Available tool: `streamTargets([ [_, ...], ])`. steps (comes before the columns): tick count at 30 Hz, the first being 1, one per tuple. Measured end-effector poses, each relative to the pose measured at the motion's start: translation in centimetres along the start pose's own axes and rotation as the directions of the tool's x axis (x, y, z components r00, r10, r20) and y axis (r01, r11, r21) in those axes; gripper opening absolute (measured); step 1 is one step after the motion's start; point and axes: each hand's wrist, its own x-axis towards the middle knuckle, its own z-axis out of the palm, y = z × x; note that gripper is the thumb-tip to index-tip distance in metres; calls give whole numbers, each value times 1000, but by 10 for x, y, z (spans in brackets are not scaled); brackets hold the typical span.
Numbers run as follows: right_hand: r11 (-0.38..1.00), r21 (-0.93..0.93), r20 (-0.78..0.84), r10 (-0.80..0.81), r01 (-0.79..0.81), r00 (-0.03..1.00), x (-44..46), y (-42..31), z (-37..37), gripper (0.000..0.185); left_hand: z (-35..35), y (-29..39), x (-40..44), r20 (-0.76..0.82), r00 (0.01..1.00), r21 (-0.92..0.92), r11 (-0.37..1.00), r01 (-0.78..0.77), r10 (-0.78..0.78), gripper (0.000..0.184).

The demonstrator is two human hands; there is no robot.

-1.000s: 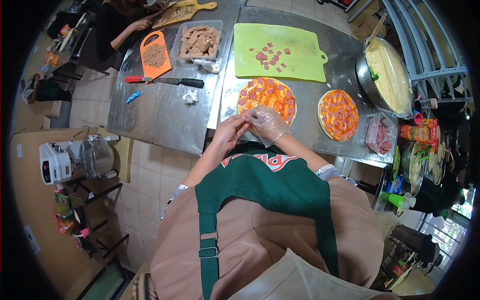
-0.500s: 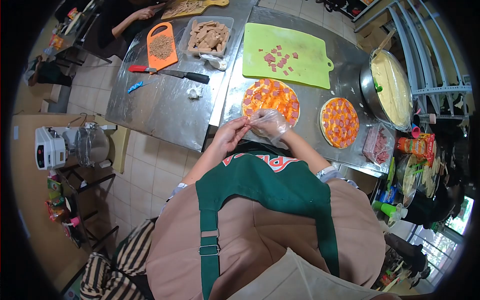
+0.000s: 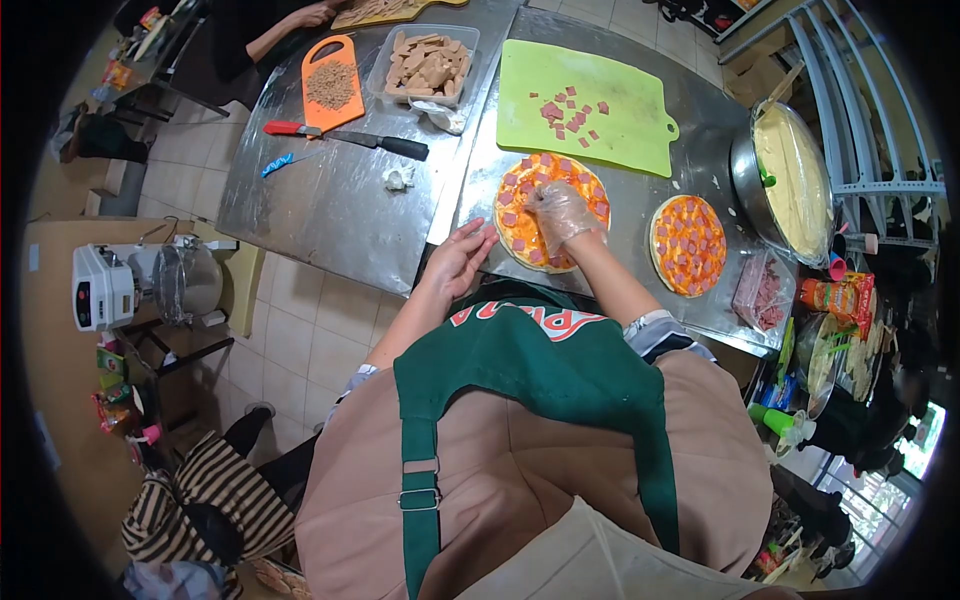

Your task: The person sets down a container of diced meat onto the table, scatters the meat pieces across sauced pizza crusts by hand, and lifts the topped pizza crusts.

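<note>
My right hand (image 3: 567,216), in a clear plastic glove, reaches over the near pizza (image 3: 522,228), its fingers bunched together and pointing down at the sauce and ham squares. Whatever is between those fingertips is hidden. Beside the pizza's left edge my bare left hand (image 3: 460,260) holds nothing, its fingers stretched out. To the right lies a second pizza (image 3: 688,246), also topped with ham squares. Beyond the near pizza, loose ham squares (image 3: 572,118) are scattered on a green cutting board (image 3: 630,105).
A clear box of ham pieces (image 3: 764,290) stands at the table's right edge, near a large film-covered bowl of dough (image 3: 795,180). On the left table are a knife (image 3: 400,147), an orange board (image 3: 328,52) and a tub of sausage-like pieces (image 3: 430,65). A co-worker's hand (image 3: 312,15) is beyond.
The hands were together at the near pizza's front edge. My right hand has moved forward over the pizza, and my left hand has separated from it and spread its fingers.
</note>
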Motion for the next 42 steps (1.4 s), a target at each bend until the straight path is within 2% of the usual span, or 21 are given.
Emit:
streamTargets([
  [2,1000,7,-63,-7,8,998,-6,-10,-9,14,-1,0,4,46,999,-18,1000,-8,9,35],
  [4,915,360,-27,203,-180,979,-20,-29,-29,10,1,2,6,30,999,-21,1000,-10,10,36],
  [5,915,359,-26,207,-184,978,-20,-21,-25,10,2,4,6,13,1000,-24,1000,-15,16,36],
  [6,713,652,41,304,-256,952,-20,-9,-20,9,2,4,8,12,1000,-25,1000,-10,10,36],
  [7,417,859,137,371,-296,918,-20,3,-14,7,3,5,9,-5,1000,-48,999,-13,12,36],
  [8,415,859,139,377,-301,916,-21,8,-13,7,2,5,11,-22,1000,-71,997,-15,14,35],
  [10,-6,947,309,299,-322,903,-23,17,-10,5,1,6,12,-26,1000,-81,997,-9,7,35],
  [11,-9,946,310,304,-323,901,-25,17,-10,5,1,7,12,-31,999,-71,997,-25,23,34],
  [13,119,900,395,183,-419,900,-28,16,-14,9,2,9,11,-44,997,-66,996,-59,56,33],
  [17,255,904,299,195,-343,934,-39,2,-14,14,-1,13,11,-68,995,-74,994,-77,72,33],
  [19,663,692,202,202,-286,958,-34,11,-2,19,-4,14,11,-75,994,-75,993,-90,84,33],
  [20,663,692,205,199,-286,958,-34,6,-4,19,-4,14,10,-78,993,-77,993,-93,87,33],
  [21,875,439,117,168,-203,979,-35,-4,-9,19,-2,14,8,-91,992,-54,995,-88,83,34],
  [22,985,129,42,108,-113,993,-35,-12,-13,20,-1,14,6,-103,991,-32,996,-83,79,34],
  [26,976,22,177,208,-216,962,-33,-26,-12,24,2,11,3,-103,993,-4,998,-61,60,35],
  [28,966,-260,84,38,-15,996,-31,-21,-8,28,5,8,2,-104,993,22,998,-50,52,35],
  [32,966,-259,6,-20,21,1000,-38,-27,-8,30,13,1,4,-56,997,98,994,-41,46,38],
  [34,954,245,-56,-162,171,985,-44,-26,-6,28,24,-3,5,-7,999,236,971,-44,47,38],
  [35,909,401,5,-129,116,992,-44,-25,-2,26,30,-5,6,-4,999,259,964,-51,54,36],
  [39,915,399,-62,83,-51,995,-57,-30,-15,23,44,-7,10,32,999,267,964,-10,1,32],
  [42,895,437,-194,-2,88,981,-62,-26,-18,18,46,-8,16,52,991,107,987,121,-127,28],
])
